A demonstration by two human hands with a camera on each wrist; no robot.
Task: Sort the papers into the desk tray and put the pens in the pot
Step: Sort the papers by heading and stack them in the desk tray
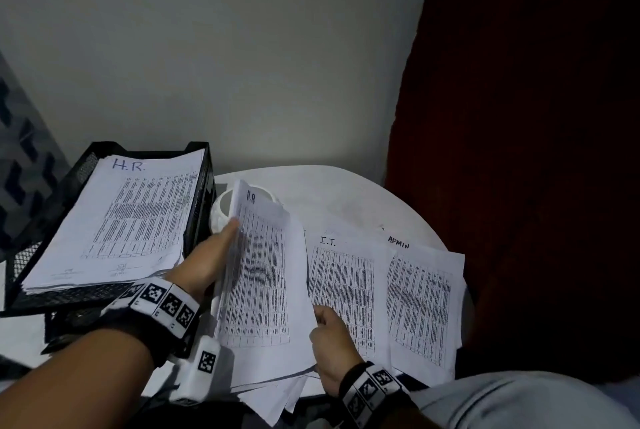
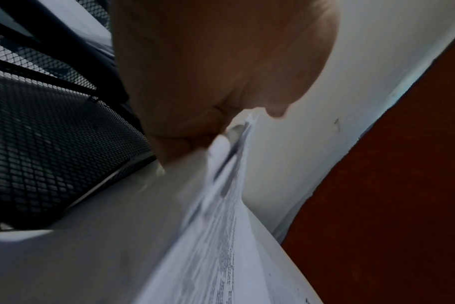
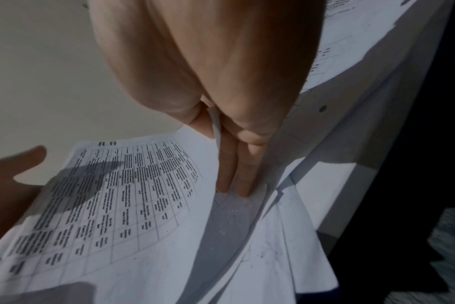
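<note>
Left hand grips H.R. sheet left edge; right hand pinches its right edge; round white desk beneath, mesh tray left of hands

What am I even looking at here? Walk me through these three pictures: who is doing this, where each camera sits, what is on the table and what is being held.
No machine here: a person works with two bare hands, wearing bands with black-and-white markers at the wrists. The wide picture comes from a camera on the head, looking down. The other two come from cameras on each wrist, looking along the hand.

On the white round table lie printed sheets headed I.T. and ADMIN. At the left stands a black mesh desk tray with a stack marked H.R. on top. A white pot stands partly hidden behind the lifted paper.

The left hand and the right hand together lift an H.R. sheet; the right fingers pinch its edge. No pens are visible.
</note>
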